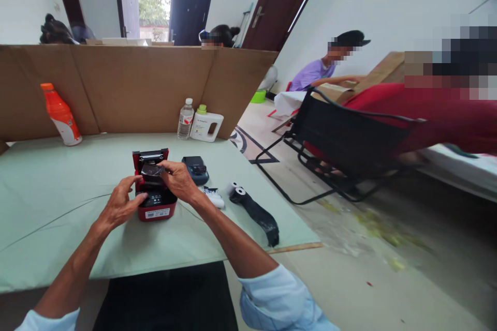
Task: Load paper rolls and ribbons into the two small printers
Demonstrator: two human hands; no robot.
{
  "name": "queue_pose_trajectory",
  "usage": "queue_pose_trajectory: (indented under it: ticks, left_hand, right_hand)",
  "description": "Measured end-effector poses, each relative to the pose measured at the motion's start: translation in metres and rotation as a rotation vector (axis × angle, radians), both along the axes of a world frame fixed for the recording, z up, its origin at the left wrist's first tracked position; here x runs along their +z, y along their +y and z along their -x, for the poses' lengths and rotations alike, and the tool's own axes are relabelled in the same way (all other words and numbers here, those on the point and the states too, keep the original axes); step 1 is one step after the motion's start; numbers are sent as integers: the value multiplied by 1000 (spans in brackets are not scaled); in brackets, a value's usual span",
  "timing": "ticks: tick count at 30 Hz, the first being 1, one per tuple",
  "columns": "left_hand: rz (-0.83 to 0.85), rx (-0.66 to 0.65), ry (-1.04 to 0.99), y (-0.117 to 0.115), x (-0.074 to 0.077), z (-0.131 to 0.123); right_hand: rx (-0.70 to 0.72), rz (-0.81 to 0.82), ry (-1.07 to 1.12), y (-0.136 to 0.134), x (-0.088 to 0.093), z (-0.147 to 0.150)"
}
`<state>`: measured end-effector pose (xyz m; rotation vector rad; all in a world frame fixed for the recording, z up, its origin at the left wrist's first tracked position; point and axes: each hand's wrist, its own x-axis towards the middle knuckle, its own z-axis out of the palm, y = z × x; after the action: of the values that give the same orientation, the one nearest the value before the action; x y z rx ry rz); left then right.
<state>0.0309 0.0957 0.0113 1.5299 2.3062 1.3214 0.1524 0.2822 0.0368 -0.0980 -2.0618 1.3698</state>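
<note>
A red and black label printer [157,212] sits on the table with its lid [150,156] raised. My left hand [121,201] grips the printer's left side, fingers on the edge and thumb on the black front panel. My right hand [179,178] pinches a dark, shiny piece that looks like black film [152,170] over the open compartment. Its lower part and the inside of the printer are partly hidden. Just beyond my right hand lies a second, dark blue device [196,169] with something black and shiny on top.
White paper rolls [235,189], a long black wrapped strip [258,217] and a white bundled item [213,197] lie right. An orange bottle [62,114], water bottle [186,119] and white jug [207,125] stand before a cardboard screen [147,88]. A black chair [334,129] and other people are beyond.
</note>
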Motion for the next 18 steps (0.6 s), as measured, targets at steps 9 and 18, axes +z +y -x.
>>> queue_pose_trajectory:
  ticks: [9,18]
  left_hand:
    - [-38,-69,-22,19,44,-4]
    - [-34,-361,-223,52,91,-41]
  right_hand:
    - [144,160,85,8,38,-11]
    - [102,100,176,37,81,-54]
